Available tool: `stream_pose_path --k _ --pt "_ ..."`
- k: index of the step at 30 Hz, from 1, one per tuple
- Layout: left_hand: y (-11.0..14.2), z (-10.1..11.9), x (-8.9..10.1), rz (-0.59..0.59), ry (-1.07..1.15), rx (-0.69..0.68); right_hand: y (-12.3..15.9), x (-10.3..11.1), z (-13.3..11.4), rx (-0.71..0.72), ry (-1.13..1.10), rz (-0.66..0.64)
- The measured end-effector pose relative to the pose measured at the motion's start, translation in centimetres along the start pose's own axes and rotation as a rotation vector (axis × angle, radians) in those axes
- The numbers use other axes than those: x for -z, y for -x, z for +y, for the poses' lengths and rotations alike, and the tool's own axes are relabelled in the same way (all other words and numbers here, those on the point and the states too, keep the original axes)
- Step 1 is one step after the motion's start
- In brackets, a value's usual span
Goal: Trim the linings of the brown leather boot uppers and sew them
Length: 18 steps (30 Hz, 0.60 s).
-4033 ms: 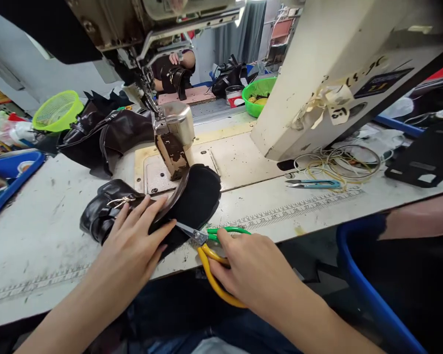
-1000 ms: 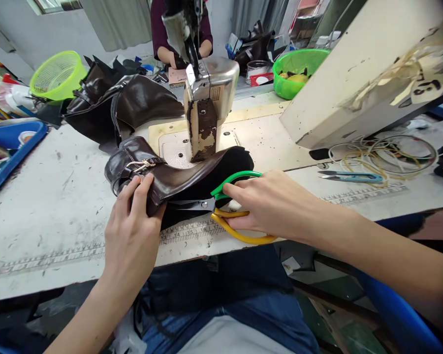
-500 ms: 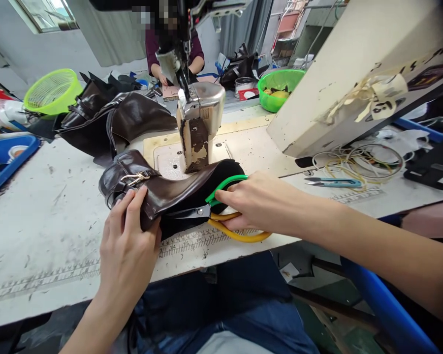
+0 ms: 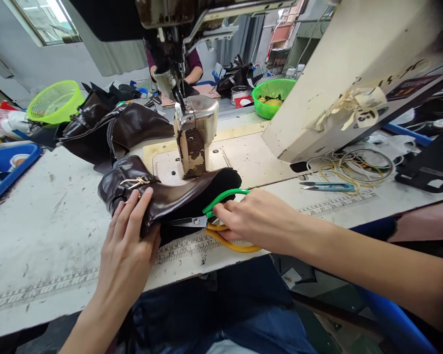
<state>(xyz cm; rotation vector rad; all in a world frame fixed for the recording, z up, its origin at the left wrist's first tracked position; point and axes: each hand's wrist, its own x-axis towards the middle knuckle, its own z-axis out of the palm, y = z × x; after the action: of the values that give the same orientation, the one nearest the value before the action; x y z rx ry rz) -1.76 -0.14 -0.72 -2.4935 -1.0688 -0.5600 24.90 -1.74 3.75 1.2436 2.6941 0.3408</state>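
Note:
A dark brown leather boot upper (image 4: 177, 196) with a gold buckle and black lining lies on the white sewing machine table (image 4: 51, 211). My left hand (image 4: 127, 241) grips its near edge, fingers on top below the buckle and the thumb hidden. In my right hand (image 4: 247, 216) are scissors (image 4: 216, 236) with one green and one yellow handle. Their blades point left along the boot upper's near edge, over the black lining; the tips are hidden near my left fingers. Right behind the boot upper stands the metal post of the sewing machine (image 4: 195, 142).
More brown boot uppers (image 4: 114, 123) lie behind, left of the post. Blue thread snips (image 4: 328, 187) and tangled cord (image 4: 354, 167) lie to the right. A blue tray (image 4: 18, 172), a yellow-green basket (image 4: 55, 103) and a green bowl (image 4: 262, 105) stand around. A person (image 4: 194, 69) sits opposite.
Since four seconds ago, the boot upper has turned so its brown outer side shows more, and my left hand has shifted its hold. Over the last second the scissors have closed somewhat; the view has tilted.

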Motion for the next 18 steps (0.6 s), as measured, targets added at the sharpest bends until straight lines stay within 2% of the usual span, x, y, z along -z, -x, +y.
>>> stream_pose_path --k 6,10,14,18 --pt "0.4 -0.4 0.2 0.024 0.025 -0.017 0.3 -0.2 0.0 -0.086 -0.153 0.033" --pt "0.5 -0.3 0.2 0.024 0.002 -0.005 -0.2 0.1 -0.6 -0.103 -0.153 0.003" --pt "0.2 -0.5 0.4 0.028 -0.019 0.003 -0.4 -0.2 -1.2 -0.08 -0.112 0.034" --pt "-0.7 -0.2 1.1 0.069 -0.017 0.06 0.5 -0.7 -2.3 -0.183 -0.236 0.033"
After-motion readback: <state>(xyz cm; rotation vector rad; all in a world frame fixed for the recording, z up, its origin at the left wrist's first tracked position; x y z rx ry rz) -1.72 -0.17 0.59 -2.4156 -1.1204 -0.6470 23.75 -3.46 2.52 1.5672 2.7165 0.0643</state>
